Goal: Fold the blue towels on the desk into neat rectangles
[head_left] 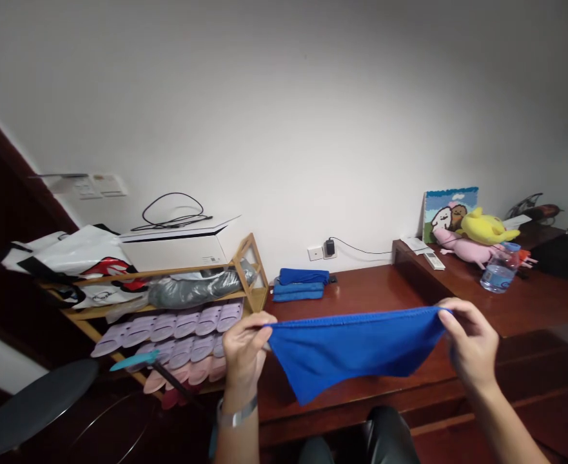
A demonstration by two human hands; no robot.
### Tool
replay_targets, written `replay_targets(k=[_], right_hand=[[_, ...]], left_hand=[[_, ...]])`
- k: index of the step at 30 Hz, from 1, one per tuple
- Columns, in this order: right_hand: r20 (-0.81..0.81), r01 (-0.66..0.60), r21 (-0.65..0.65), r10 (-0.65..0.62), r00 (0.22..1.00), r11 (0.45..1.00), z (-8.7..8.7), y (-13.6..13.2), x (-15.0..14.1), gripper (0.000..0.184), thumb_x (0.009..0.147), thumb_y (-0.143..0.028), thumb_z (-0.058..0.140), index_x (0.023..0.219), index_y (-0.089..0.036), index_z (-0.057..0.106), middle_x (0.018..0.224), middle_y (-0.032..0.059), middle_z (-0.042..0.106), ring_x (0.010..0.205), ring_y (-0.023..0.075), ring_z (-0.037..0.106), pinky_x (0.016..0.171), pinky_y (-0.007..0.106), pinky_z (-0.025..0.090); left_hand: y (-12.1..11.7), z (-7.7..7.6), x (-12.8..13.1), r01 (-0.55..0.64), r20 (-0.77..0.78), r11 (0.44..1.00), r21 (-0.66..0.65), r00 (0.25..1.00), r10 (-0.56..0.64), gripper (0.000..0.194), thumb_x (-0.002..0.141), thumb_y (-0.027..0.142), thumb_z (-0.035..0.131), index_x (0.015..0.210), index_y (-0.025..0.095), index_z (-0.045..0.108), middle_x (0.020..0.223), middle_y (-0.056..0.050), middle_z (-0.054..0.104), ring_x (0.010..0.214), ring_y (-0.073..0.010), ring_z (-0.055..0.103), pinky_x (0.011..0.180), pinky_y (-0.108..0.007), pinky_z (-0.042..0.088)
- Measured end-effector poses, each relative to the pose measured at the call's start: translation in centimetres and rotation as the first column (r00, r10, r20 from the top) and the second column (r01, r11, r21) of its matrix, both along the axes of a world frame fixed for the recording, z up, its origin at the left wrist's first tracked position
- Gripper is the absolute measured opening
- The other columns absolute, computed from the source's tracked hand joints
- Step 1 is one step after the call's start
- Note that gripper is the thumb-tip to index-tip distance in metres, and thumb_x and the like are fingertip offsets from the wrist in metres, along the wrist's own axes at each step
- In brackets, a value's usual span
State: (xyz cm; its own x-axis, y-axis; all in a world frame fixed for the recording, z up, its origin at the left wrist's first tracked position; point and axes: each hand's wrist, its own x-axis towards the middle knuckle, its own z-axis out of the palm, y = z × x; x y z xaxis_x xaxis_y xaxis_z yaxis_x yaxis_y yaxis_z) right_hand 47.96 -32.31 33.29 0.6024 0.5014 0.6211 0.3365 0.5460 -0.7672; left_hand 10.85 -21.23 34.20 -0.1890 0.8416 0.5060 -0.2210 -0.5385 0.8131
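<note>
A bright blue cloth (356, 345) is stretched between my two hands above the front of the reddish-brown table (361, 290). My left hand (247, 341) pinches its upper left corner between thumb and fingers. At the upper right corner, my right hand (472, 338) grips it the same way. The hemmed top edge runs nearly straight, while the lower part hangs loose and sags in the middle. Farther back on the table, near the wall, lies a small stack of folded blue cloths (299, 285).
On the left stands a wooden rack (259, 296) with lilac slippers (182, 325), a white box (177, 248) and a white bag (90, 251). At right, a raised surface bears plush toys (489, 229), a water bottle (499, 274) and a remote (434, 260). A charger (330, 247) is plugged into the wall.
</note>
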Motion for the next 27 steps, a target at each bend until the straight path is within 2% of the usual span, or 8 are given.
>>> replay_targets(k=[4,8,10,13,16,19,23,27], right_hand=[[0.003,0.015,-0.009,-0.015,1.0,1.0,-1.1,0.8,0.5,0.024,0.08,-0.048,0.083,0.083,-0.026,0.073,0.082,0.0049,0.071,0.078,0.0231,0.065,0.069,0.034,0.054],[-0.057,-0.056,-0.193,0.045,0.997,0.98,-4.3,7.1,1.4,0.034,0.076,-0.056,0.083,0.085,-0.024,0.075,0.083,0.0048,0.073,0.076,0.0216,0.066,0.07,0.033,0.054],[-0.101,-0.12,-0.297,0.094,0.99,0.947,-7.4,11.6,1.8,0.044,0.076,-0.063,0.081,0.088,-0.021,0.076,0.085,0.0059,0.075,0.078,0.0217,0.067,0.071,0.033,0.055],[-0.075,-0.144,-0.453,0.123,0.989,0.88,-13.7,18.5,2.1,0.056,0.077,-0.071,0.073,0.095,-0.018,0.076,0.089,0.0081,0.077,0.081,0.0225,0.069,0.076,0.034,0.055],[0.053,-0.049,-0.664,0.112,0.992,0.746,-20.2,24.3,2.0,0.059,0.082,-0.072,0.059,0.097,-0.017,0.076,0.094,0.0101,0.079,0.087,0.0242,0.072,0.081,0.035,0.055],[0.12,0.023,-0.784,0.115,0.986,0.62,-25.2,28.2,1.8,0.046,0.087,-0.06,0.055,0.096,-0.019,0.076,0.098,0.0102,0.081,0.093,0.0262,0.074,0.086,0.037,0.054],[0.208,0.122,-0.851,0.114,0.971,0.511,-28.8,31.2,1.8,0.033,0.091,-0.048,0.055,0.101,-0.025,0.077,0.105,0.007,0.081,0.104,0.0292,0.072,0.093,0.043,0.051],[0.318,0.225,-0.859,0.135,0.938,0.46,-30.0,33.1,1.9,0.032,0.095,-0.044,0.053,0.107,-0.024,0.076,0.114,0.0092,0.078,0.114,0.0314,0.067,0.101,0.047,0.045]], left_hand=[[0.6,-1.7,-0.8,-0.063,-0.042,0.995,-0.078,0.997,0.059,0.034,0.061,0.046,0.091,0.076,0.022,0.072,0.071,-0.003,0.074,0.064,-0.0212,0.071,0.056,-0.03,0.056],[6.5,-5.6,0.4,-0.068,-0.076,0.97,-0.232,0.996,0.052,0.041,0.063,0.044,0.091,0.09,0.019,0.074,0.076,-0.002,0.076,0.067,-0.0176,0.07,0.061,-0.026,0.054],[10.5,-9.0,1.6,-0.063,-0.147,0.963,-0.26,0.989,0.024,0.042,0.067,0.046,0.089,0.095,0.018,0.073,0.082,-0.003,0.077,0.076,-0.0188,0.072,0.069,-0.027,0.056],[16.2,-15.6,3.4,-0.152,-0.393,0.955,-0.254,0.919,0.042,0.039,0.077,0.053,0.079,0.092,0.019,0.068,0.085,-0.004,0.076,0.083,-0.0203,0.074,0.077,-0.03,0.057],[20.4,-22.0,5.0,-0.256,-0.594,0.933,-0.253,0.802,0.059,0.033,0.084,0.054,0.07,0.085,0.021,0.064,0.081,-0.004,0.075,0.08,-0.0206,0.073,0.076,-0.031,0.057],[23.0,-26.5,5.8,-0.328,-0.699,0.91,-0.254,0.712,0.062,0.019,0.088,0.042,0.066,0.083,0.023,0.063,0.082,-0.003,0.074,0.081,-0.0203,0.071,0.079,-0.032,0.054],[25.3,-29.1,6.1,-0.41,-0.835,0.889,-0.203,0.547,0.062,0.008,0.091,0.027,0.063,0.085,0.024,0.064,0.085,-0.003,0.074,0.087,-0.0221,0.067,0.088,-0.036,0.049],[27.0,-29.6,6.6,-0.461,-0.915,0.879,-0.12,0.396,0.083,0.012,0.096,0.024,0.055,0.094,0.023,0.067,0.1,-0.007,0.074,0.102,-0.0266,0.063,0.095,-0.041,0.046]])
